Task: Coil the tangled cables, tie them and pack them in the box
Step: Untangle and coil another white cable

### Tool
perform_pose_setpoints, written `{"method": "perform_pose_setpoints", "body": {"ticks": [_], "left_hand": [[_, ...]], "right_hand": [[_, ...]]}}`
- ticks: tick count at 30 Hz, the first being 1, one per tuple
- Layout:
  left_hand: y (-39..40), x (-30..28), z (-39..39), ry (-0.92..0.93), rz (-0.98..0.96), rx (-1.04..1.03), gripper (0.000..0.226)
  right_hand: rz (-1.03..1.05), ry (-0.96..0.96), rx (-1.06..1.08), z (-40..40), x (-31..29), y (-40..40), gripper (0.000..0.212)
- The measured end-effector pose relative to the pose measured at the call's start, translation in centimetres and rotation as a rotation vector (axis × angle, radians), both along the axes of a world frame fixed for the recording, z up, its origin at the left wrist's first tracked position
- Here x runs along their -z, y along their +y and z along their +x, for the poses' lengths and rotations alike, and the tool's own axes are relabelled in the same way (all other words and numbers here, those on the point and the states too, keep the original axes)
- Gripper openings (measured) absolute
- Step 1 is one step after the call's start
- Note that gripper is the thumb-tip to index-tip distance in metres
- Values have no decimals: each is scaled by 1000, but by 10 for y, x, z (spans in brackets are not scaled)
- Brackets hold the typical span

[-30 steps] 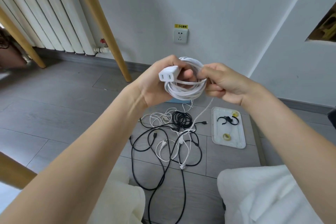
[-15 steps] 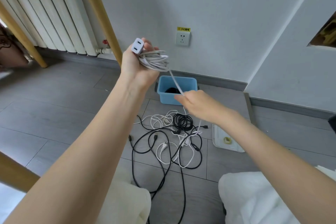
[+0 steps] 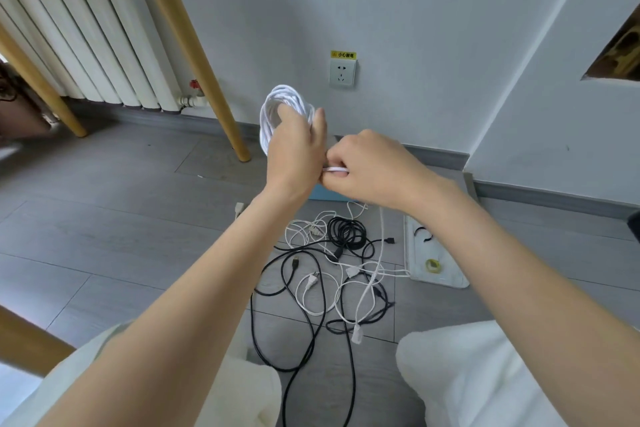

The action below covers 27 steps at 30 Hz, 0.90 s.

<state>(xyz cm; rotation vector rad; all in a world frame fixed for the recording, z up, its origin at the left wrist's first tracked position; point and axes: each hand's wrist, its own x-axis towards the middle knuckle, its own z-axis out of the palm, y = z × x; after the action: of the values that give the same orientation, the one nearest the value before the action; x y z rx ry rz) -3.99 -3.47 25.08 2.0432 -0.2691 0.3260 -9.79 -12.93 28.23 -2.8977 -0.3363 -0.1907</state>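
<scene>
My left hand (image 3: pixel 294 146) grips the white coil (image 3: pixel 277 107) held up before the wall; my right hand (image 3: pixel 363 166) pinches its loose strand beside it. Untied yet; the tangle (image 3: pixel 332 270) lies on the floor, and the box (image 3: pixel 320 196) waits behind my hands.

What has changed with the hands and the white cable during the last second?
The right hand pulled cable down off the floor, then rose back beside the left hand and pinches the strand there. The left hand keeps gripping the white coil, lifted higher than at first. The floor cables and tray lie unchanged.
</scene>
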Motion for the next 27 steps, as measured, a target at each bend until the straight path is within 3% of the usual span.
{"method": "perform_pose_setpoints", "body": {"ticks": [2,5,7,10,15,18,20,24,27], "left_hand": [[4,7,4,46,121,-2,25],[12,9,5,192,160,192,27],[13,5,1,374,57,359,34],[11,1,-7,658,-138,576,40],[12,-6,-11,737,-359,853,49],[16,-15,-11,770,-639,965,32],[21,-21,-8,807,-848,979,26],[26,-32,-4,846,-1278,835,36],[27,-33,3,778,-1466,662,39]], "right_hand": [[96,6,39,2,-3,-12,42],[386,11,75,2,-11,-39,40],[587,-13,103,3,-13,-52,40],[714,-40,168,7,-5,-60,38],[820,-13,228,11,8,-60,42],[924,78,239,11,16,-56,46],[868,128,266,11,21,-51,48],[447,200,205,11,34,-41,41],[181,330,120,5,43,-27,29]]}}
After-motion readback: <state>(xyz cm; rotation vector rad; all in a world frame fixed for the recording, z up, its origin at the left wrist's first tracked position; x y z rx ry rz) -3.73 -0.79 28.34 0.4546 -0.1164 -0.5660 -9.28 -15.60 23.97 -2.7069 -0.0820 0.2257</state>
